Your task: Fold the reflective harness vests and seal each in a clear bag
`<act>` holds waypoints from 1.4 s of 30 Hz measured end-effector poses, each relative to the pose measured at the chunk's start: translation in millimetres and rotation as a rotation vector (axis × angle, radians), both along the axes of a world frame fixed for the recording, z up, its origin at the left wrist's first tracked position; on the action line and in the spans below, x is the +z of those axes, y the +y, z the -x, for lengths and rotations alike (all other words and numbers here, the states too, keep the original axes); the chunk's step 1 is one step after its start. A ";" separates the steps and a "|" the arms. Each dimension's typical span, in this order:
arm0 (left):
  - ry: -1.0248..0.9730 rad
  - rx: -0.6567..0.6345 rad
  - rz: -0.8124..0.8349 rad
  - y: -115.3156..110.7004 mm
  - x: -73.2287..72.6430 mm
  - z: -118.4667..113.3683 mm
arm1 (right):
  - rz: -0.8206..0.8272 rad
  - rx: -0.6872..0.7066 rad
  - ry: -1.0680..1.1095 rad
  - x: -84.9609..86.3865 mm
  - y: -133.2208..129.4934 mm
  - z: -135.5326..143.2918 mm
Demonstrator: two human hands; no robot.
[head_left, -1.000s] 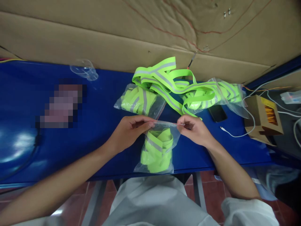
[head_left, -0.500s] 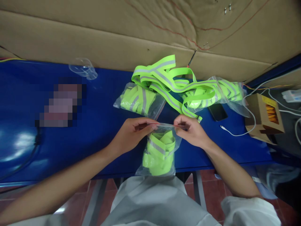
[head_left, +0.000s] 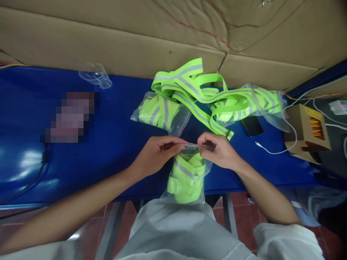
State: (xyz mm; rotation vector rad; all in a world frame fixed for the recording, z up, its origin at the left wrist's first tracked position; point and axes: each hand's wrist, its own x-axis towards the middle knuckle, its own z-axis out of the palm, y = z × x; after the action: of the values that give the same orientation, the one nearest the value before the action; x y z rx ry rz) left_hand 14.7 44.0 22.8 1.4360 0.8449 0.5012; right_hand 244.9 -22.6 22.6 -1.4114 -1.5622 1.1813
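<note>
A clear zip-lock bag [head_left: 169, 198] with a folded neon-yellow reflective strap [head_left: 187, 177] inside hangs at the table's front edge, close to my body. My left hand [head_left: 159, 153] pinches the left part of its red-lined zip between thumb and fingers. On the right part of the same zip, my right hand [head_left: 217, 150] is closed in a pinch. Just beyond my hands lies another bagged strap [head_left: 159, 112]. A loose neon strap with a grey stripe [head_left: 189, 85] sprawls in loops behind it, reaching over more bagged straps [head_left: 267, 101] at the right.
On the blue table [head_left: 114, 119] are a clear plastic cup [head_left: 96, 76] and a pixelated object [head_left: 72, 117] at the left. A dark phone [head_left: 252, 126], a white cable [head_left: 273, 152] and a cardboard box [head_left: 306, 133] sit at the right. A brown-covered panel [head_left: 108, 39] stands behind.
My right hand has shifted slightly left along the zip, and my left hand slightly right, so they are closer together. Both still grip the bag. The view has tilted a little.
</note>
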 end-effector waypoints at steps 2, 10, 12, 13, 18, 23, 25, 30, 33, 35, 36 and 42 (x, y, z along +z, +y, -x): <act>0.009 -0.003 -0.008 -0.8 -0.6 -1.1 | -0.022 0.013 -0.034 1.5 -0.2 1.0; 0.036 -0.025 -0.027 -4.3 -6.1 -5.3 | -0.141 0.091 -0.135 1.8 -1.3 1.3; 0.042 -0.043 -0.029 -4.9 -6.1 -5.6 | -0.148 0.106 -0.142 1.3 -1.9 1.1; 0.044 -0.049 -0.032 -5.1 -5.9 -5.7 | -0.147 0.111 -0.142 1.4 -2.3 1.0; 0.061 -0.067 -0.065 -6.3 -4.8 -6.3 | -0.168 0.127 -0.181 2.7 -4.6 1.6; 0.007 -0.033 -0.004 -7.8 -5.9 -9.1 | -0.134 0.075 -0.147 1.4 -5.9 6.5; 0.002 0.004 -0.016 -7.5 -6.9 -9.5 | -0.128 0.073 -0.129 0.8 -5.7 8.1; 0.019 0.021 0.003 2.1 -5.4 -2.4 | -0.027 0.069 -0.061 5.5 -2.3 -4.5; 0.007 -0.037 0.163 14.2 -0.6 5.7 | 0.100 0.054 0.005 10.4 0.9 -21.2; -0.004 -0.104 0.243 21.1 2.4 10.0 | 0.128 0.031 0.040 12.2 2.8 -28.8; -0.004 -0.123 0.253 23.5 3.3 11.4 | 0.129 0.024 0.051 12.5 3.7 -30.6; -0.047 -0.053 0.142 24.2 1.4 12.2 | 0.087 0.043 0.073 11.3 5.7 -30.3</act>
State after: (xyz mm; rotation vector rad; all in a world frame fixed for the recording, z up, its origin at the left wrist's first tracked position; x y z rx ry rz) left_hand 2.4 68.3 24.2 1.3085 0.7878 0.4250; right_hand 275.2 -16.9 33.9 -1.3804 -1.5140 1.3255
